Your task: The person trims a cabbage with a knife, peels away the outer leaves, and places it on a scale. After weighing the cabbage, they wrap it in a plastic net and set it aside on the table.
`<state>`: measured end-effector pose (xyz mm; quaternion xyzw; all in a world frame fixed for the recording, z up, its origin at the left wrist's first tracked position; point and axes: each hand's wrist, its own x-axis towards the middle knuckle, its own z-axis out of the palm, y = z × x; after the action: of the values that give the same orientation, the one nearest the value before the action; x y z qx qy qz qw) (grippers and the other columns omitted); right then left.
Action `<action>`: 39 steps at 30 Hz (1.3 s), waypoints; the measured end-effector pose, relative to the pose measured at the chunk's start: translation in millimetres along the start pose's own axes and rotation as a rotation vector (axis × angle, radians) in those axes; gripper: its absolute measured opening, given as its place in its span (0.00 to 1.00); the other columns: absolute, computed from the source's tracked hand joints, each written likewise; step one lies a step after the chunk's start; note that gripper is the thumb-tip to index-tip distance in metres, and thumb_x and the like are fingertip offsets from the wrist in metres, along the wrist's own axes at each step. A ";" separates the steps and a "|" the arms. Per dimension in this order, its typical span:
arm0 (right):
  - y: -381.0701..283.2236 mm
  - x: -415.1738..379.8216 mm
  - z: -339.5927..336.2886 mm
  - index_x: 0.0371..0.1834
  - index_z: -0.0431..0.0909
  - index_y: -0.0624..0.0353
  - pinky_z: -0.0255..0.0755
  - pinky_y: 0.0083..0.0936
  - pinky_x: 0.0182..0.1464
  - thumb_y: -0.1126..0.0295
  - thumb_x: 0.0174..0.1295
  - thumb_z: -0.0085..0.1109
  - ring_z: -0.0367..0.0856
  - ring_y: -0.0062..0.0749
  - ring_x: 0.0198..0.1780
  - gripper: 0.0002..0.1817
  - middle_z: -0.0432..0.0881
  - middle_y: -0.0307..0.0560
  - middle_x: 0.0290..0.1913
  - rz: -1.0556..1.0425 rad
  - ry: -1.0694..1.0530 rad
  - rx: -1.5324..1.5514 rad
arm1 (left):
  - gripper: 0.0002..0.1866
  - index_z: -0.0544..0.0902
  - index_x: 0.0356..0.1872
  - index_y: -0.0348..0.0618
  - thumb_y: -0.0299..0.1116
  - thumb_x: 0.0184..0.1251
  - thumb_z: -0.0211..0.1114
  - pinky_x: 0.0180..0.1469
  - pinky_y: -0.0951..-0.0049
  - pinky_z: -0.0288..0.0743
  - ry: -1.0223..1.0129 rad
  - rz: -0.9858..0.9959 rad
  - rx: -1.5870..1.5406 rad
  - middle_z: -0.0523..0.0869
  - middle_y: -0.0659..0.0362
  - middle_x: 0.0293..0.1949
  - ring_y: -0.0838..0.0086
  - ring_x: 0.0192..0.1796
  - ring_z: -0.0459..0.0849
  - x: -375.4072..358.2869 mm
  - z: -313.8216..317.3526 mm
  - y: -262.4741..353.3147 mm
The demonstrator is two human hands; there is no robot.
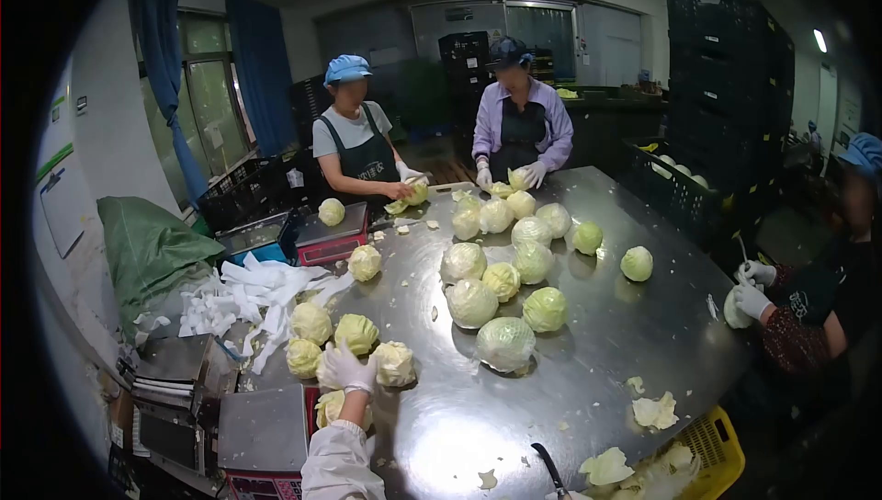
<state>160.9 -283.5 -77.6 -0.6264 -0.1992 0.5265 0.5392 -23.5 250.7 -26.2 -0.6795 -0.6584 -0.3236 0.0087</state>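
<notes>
My left hand (351, 371), in a white glove, reaches among trimmed cabbages at the table's left edge, its fingers apart. It touches the group, between a cabbage (356, 334) behind it and another (395, 364) on its right; what lies under the palm is hidden. Only a sliver of my right hand (568, 495) shows at the bottom edge, closed at the lower end of a knife (548, 465) with a dark curved blade. Beyond the knife, a large netted-looking cabbage (505, 345) rests on the metal table (441, 399).
Several more cabbages (531, 262) cover the table's middle. Two people stand across it, handling cabbages; a third person's gloved hands are at the right. Scales (262, 431), white strips (248, 293) and a green sack (147, 252) lie left. A yellow basket (726, 449) holds leaves at lower right.
</notes>
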 end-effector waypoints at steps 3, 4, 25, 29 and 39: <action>31.8 17.6 -2.2 0.53 0.81 0.61 0.76 0.21 0.45 0.73 0.68 0.63 0.82 0.20 0.42 0.11 0.84 0.42 0.45 0.090 0.110 0.061 | 0.53 0.66 0.74 0.50 0.54 0.44 0.80 0.73 0.49 0.61 -0.156 0.446 -0.297 0.65 0.41 0.69 0.43 0.71 0.65 -23.1 31.5 65.2; 44.8 32.0 0.9 0.54 0.80 0.63 0.77 0.22 0.46 0.74 0.68 0.63 0.83 0.22 0.43 0.12 0.84 0.43 0.44 -0.041 0.175 0.118 | 0.57 0.64 0.75 0.48 0.57 0.42 0.81 0.73 0.49 0.61 -0.278 0.443 -0.381 0.64 0.40 0.69 0.43 0.71 0.65 -35.1 34.7 90.5; 14.3 -21.7 -30.9 0.43 0.79 0.56 0.67 0.20 0.27 0.66 0.74 0.61 0.71 0.17 0.25 0.06 0.75 0.34 0.27 -0.300 0.596 0.332 | 0.56 0.69 0.70 0.42 0.53 0.37 0.85 0.73 0.54 0.65 -1.179 0.751 -0.996 0.74 0.44 0.64 0.53 0.68 0.73 -175.4 27.7 147.7; 32.5 21.0 -33.7 0.59 0.80 0.64 0.75 0.19 0.32 0.72 0.65 0.69 0.79 0.18 0.30 0.20 0.84 0.40 0.36 -0.176 0.488 0.127 | 0.59 0.63 0.77 0.47 0.54 0.40 0.82 0.76 0.50 0.60 -1.261 1.508 -0.667 0.63 0.40 0.73 0.43 0.76 0.62 -201.4 -42.0 137.5; -13.1 97.9 -5.7 0.77 0.61 0.70 0.64 0.28 0.72 0.63 0.61 0.75 0.71 0.35 0.72 0.45 0.71 0.58 0.74 -0.456 0.205 0.089 | 0.47 0.52 0.81 0.53 0.48 0.67 0.70 0.62 0.49 0.80 -1.738 -0.454 -1.116 0.61 0.46 0.73 0.45 0.71 0.69 -254.9 -83.1 80.0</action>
<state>205.9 -201.7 -110.3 -0.5912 -0.2563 0.3331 0.6883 32.4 -23.0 -42.3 -0.4464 -0.3078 0.0232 -0.8399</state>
